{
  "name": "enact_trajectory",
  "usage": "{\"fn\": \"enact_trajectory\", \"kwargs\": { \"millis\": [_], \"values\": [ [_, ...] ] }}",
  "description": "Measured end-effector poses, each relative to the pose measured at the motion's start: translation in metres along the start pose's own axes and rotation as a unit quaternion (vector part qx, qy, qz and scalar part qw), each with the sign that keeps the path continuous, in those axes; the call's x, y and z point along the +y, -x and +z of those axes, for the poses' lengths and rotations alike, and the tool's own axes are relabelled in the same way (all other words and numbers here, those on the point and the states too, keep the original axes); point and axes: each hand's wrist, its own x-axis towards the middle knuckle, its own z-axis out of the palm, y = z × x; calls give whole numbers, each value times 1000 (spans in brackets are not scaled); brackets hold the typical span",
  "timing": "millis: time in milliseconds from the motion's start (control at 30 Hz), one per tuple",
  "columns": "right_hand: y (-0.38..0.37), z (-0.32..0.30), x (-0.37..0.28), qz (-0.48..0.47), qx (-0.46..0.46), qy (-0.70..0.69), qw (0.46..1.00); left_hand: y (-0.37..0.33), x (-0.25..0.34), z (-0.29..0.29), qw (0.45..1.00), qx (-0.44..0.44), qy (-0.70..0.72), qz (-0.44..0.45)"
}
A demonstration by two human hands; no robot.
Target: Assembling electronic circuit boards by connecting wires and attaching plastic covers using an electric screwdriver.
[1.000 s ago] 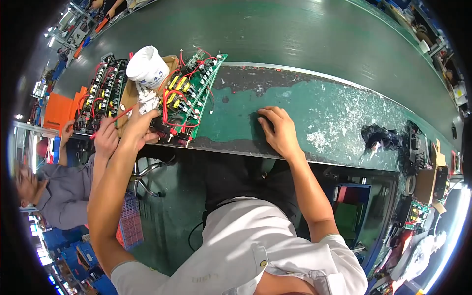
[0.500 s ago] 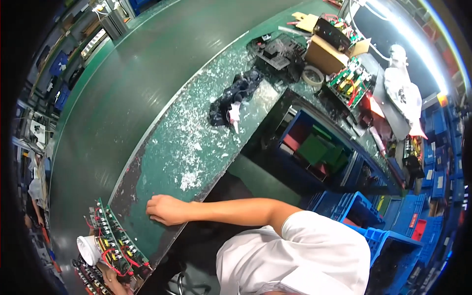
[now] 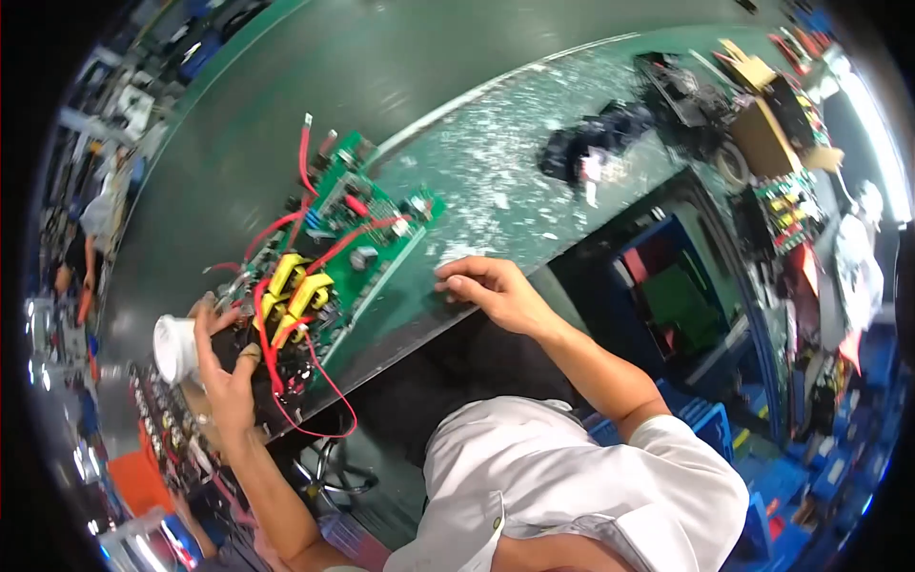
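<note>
A green circuit board (image 3: 367, 255) with yellow-wrapped coils and red wires lies at a slant on the left part of the bench. My left hand (image 3: 227, 367) grips its near left end, thumb and fingers spread to either side of the parts there. A loop of thin red wire hangs from the board over the bench's front edge. To the right of the board, my right hand (image 3: 491, 291) hovers over the bench with fingers loosely bent and apart. It appears to hold nothing and does not touch the board.
White flakes litter the green bench (image 3: 477, 153). A dark crumpled cloth (image 3: 596, 138) with a small white bottle (image 3: 593, 172) lies farther right. A white roll (image 3: 173, 350) stands beside my left hand, near more boards (image 3: 162, 424). Blue crates (image 3: 705, 419) stand at the lower right.
The view has swung left. A circuit board now lies on the bench in my left hand's grip, where several stood at the lower left. My right hand has lifted and its fingers have loosened.
</note>
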Motion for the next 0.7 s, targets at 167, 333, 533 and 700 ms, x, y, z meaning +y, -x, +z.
{"fn": "enact_trajectory", "kwargs": {
  "millis": [167,333,533,700],
  "values": [
    [50,-46,-16,17,99,95,990,-8,-39,43,995,-97,-7,15],
    [79,-77,-28,4,182,119,976,-19,-57,65,988,-148,17,39],
    [46,-67,-35,-18,156,152,976,40,-38,65,997,77,-8,-18],
    [14,-42,-45,-40,100,143,984,146,-56,129,848,-405,334,-75]
  ]
}}
